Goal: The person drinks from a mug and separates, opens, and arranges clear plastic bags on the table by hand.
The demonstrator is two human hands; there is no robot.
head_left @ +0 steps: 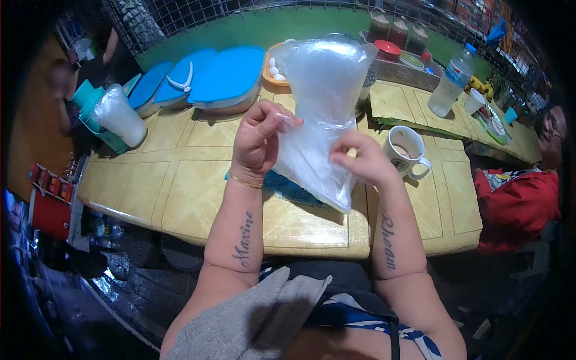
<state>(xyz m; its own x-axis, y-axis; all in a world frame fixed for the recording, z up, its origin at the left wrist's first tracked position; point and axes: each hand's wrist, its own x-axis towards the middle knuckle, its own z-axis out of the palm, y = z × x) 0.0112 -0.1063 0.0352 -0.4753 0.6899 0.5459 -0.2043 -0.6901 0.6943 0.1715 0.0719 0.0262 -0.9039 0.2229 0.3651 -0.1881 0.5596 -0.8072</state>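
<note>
A clear plastic bag [327, 78], puffed out at the top and narrowed in the middle, stands up in front of me over the table. My left hand [261, 135] is closed, its thumb and fingertips pinching a thin piece of clear plastic at the bag's left side. On the other side, my right hand [363, 159] curls its fingers against the bag just below the narrowed part. That hand is slightly blurred, and a small yellowish item shows at its fingers. Something blue and flat [294, 189] lies partly hidden under the bag.
A mug [406, 150] stands close to my right hand. Blue-lidded containers [228, 75], a bowl of eggs [276, 71] and a condiment basket [399, 72] line the back. A water bottle [453, 81] is at right, near a seated person in red [519, 207]. A teal jug [90, 111] stands left.
</note>
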